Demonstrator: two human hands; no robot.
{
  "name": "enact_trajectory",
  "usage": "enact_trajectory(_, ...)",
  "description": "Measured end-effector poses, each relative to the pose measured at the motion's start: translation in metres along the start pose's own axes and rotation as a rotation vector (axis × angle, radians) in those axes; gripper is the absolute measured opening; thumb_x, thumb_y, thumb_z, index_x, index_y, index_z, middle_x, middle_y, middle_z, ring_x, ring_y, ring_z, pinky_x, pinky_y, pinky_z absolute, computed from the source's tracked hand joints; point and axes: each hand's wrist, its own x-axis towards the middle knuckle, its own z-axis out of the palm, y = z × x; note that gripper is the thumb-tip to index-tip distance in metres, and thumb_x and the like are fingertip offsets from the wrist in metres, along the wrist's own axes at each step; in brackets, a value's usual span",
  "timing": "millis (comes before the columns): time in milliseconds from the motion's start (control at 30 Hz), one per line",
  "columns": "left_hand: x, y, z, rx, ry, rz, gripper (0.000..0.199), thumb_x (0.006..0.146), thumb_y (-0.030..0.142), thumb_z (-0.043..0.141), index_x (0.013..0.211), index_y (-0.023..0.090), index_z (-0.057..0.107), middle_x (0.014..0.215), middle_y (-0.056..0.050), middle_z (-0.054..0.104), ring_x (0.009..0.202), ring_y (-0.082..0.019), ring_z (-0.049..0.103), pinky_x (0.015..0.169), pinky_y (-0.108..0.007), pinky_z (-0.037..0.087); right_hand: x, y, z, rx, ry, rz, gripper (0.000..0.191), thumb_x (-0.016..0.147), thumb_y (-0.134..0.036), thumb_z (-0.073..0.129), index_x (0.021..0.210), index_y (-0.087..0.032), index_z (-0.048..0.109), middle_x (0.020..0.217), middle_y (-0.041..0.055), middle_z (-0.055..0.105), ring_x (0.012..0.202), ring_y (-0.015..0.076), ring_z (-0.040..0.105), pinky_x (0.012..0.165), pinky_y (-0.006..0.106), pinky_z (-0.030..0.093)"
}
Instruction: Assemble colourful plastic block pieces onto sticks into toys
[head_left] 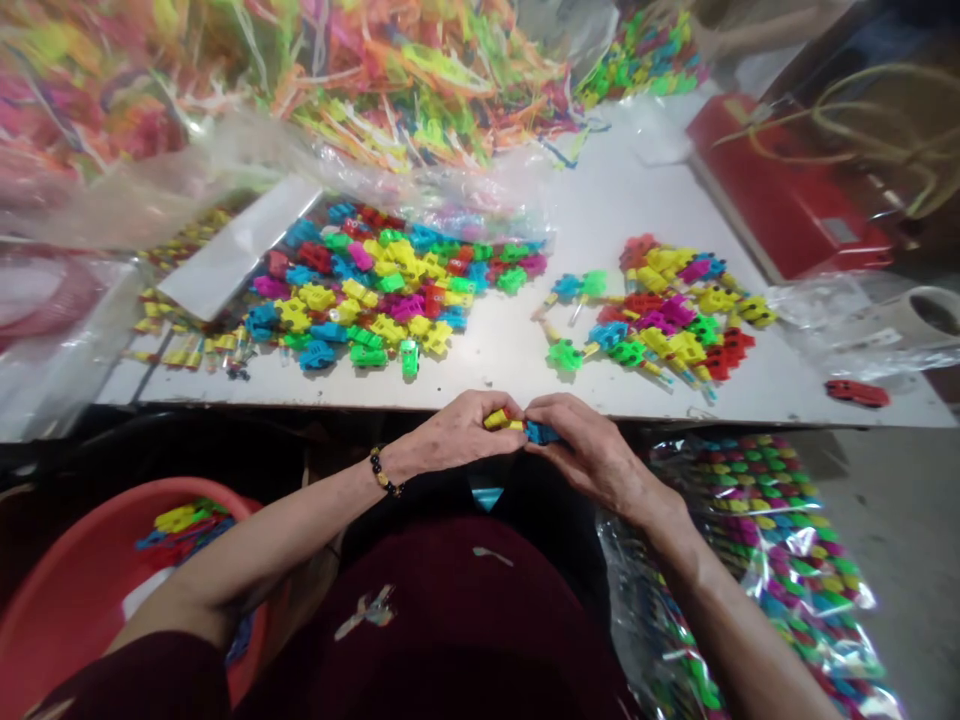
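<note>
My left hand (pixel 463 432) pinches a small yellow plastic piece (pixel 496 421) just below the table's front edge. My right hand (pixel 586 447) grips a blue plastic toy piece (pixel 541 433), and the two pieces meet between my fingertips. Beyond my hands, a large spread of multicoloured plastic toy cars (pixel 367 280) lies on the white table (pixel 495 385). A smaller heap of similar toys (pixel 667 310) sits to the right. Both heaps are out of reach of my fingers' current contact.
A red plastic basin (pixel 90 580) holding coloured toys sits below my left forearm. A clear bag of packed toys (pixel 772 540) lies at my right. A red machine (pixel 787 190) with yellow cables stands at the table's far right. Bags of colourful toys fill the back.
</note>
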Motion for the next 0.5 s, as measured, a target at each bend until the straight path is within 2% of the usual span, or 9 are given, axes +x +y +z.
enact_trajectory(200,0.006,0.006,-0.004,0.046,0.043,-0.040,0.016,0.081,0.030,0.064,0.086,0.015,0.065,0.070,0.004,0.052,0.067,-0.010,0.044,0.061,-0.022,0.031,0.005,0.003,0.004,-0.005,0.020,0.000,0.019,0.100,-0.019,0.054,0.119,-0.021,0.056,0.112,0.0118,0.065,0.102,0.0218,0.062,0.087,0.036,0.056)
enact_trajectory(300,0.009,0.002,0.000,0.027,0.073,-0.032,0.018,0.079,0.032,0.064,0.083,0.014,0.063,0.068,0.005,0.049,0.066,-0.010,0.041,0.061,-0.024,0.030,0.006,0.001,0.006,-0.037,0.041,0.005,0.014,0.100,-0.018,0.051,0.112,-0.021,0.056,0.107,0.0105,0.066,0.097,0.0214,0.062,0.084,0.034,0.057)
enact_trajectory(400,0.015,-0.009,0.005,-0.031,0.116,-0.035,0.023,0.071,0.035,0.070,0.077,0.015,0.060,0.066,0.004,0.049,0.067,-0.011,0.042,0.063,-0.025,0.032,0.003,-0.001,0.008,-0.087,0.091,0.020,0.014,0.097,-0.015,0.050,0.106,-0.024,0.056,0.097,0.0064,0.066,0.087,0.0198,0.064,0.076,0.030,0.059)
enact_trajectory(467,0.024,-0.012,0.003,-0.072,0.147,-0.039,0.032,0.062,0.039,0.079,0.071,0.018,0.057,0.065,0.005,0.049,0.067,-0.012,0.043,0.062,-0.026,0.034,0.003,0.002,0.009,-0.144,0.104,0.016,0.019,0.093,-0.016,0.057,0.108,-0.028,0.059,0.094,0.0048,0.067,0.085,0.0202,0.066,0.072,0.028,0.060)
enact_trajectory(500,0.028,-0.010,0.000,-0.052,0.105,-0.044,0.039,0.059,0.043,0.084,0.064,0.019,0.054,0.061,0.005,0.046,0.064,-0.013,0.043,0.061,-0.027,0.034,0.005,0.004,0.008,-0.178,0.109,0.006,0.019,0.092,-0.018,0.061,0.107,-0.030,0.061,0.091,0.0038,0.067,0.082,0.0207,0.066,0.069,0.029,0.060)
